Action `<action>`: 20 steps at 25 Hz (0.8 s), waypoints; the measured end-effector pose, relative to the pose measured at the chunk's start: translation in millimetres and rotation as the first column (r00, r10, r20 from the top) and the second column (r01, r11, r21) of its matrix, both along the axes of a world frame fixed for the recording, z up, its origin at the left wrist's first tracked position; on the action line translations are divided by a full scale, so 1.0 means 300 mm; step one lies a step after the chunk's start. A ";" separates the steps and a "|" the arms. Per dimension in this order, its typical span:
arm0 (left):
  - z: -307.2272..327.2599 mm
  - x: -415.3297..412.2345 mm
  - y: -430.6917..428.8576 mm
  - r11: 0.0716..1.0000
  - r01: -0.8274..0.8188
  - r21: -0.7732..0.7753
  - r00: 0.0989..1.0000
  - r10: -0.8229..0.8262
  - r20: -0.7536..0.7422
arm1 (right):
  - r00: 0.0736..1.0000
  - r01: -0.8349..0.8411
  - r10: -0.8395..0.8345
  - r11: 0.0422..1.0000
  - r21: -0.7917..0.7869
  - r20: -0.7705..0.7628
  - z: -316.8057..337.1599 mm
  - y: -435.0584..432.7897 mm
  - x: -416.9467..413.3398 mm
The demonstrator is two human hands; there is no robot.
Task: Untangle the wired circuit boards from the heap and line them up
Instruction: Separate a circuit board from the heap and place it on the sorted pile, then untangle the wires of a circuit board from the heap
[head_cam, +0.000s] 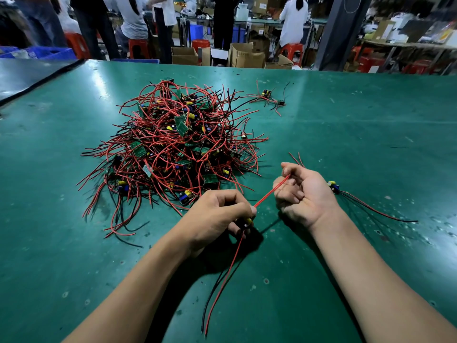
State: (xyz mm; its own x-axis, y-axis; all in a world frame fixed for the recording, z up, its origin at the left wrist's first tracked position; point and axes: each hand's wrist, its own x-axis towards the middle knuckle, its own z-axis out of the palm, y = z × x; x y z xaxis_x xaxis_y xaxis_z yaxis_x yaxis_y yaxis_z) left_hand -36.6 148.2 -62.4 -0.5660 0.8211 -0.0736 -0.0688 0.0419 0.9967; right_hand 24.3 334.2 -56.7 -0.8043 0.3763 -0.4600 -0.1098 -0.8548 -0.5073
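A big heap (173, 149) of small green circuit boards tangled in red and black wires lies on the green table (346, 134). In front of it my left hand (217, 216) grips one wired circuit board (247, 222), whose red and black wires hang down toward me. A taut red wire (270, 193) runs from that hand up to my right hand (301, 191), which pinches it with the palm turned up. Just right of my right hand lies a separated board (333, 186) with its wires trailing to the right.
A small loose cluster of wired boards (268, 97) lies at the back right of the heap. Beyond the table's far edge stand people, red stools (138, 48), cardboard boxes (243, 55) and blue crates. A dark mat (24, 75) covers the far left corner.
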 end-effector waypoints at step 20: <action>0.014 -0.001 0.024 0.975 -0.214 0.054 0.894 0.173 0.414 | 0.995 -0.029 -0.054 0.669 0.743 0.088 -0.047 -0.088 0.018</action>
State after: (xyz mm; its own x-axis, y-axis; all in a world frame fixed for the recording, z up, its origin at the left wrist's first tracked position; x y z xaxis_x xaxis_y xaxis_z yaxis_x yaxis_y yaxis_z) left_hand -37.0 155.3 -58.3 -0.6524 0.7129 -0.2572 -0.4639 -0.1074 0.8793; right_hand 29.8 307.9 -70.7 -0.7653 0.6364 -0.0968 -0.0339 -0.1900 -0.9812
